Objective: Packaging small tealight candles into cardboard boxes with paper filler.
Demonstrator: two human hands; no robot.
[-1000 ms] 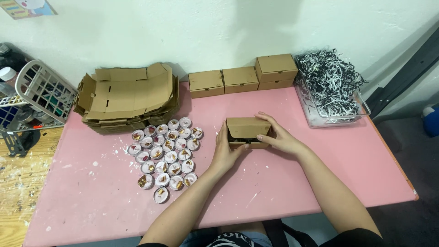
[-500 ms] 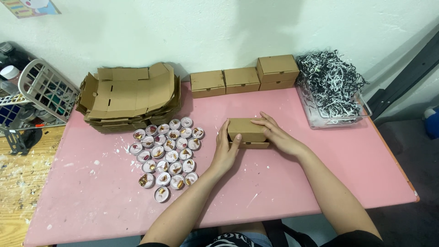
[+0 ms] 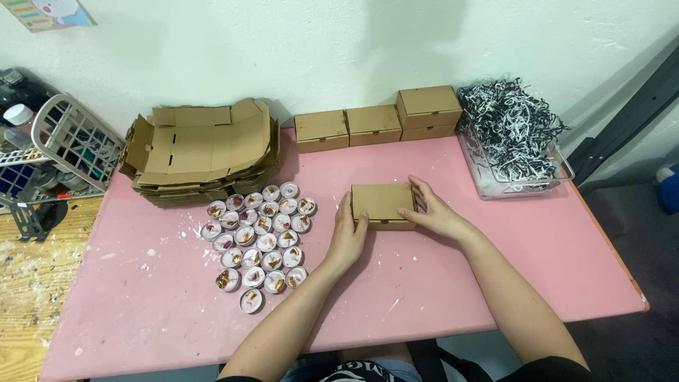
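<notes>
Cardboard box (image 3: pixel 382 203), apparently closed, hands (image 3: pixel 346 237) flanking

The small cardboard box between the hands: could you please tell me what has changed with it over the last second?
The small cardboard box has been closed: its lid, slightly raised a second ago, now lies flat. The left hand and right hand keep their grip on its ends, pressing it on the pink table. The candle tins, flat box stack, three finished boxes and shredded paper tray stayed put.
</notes>
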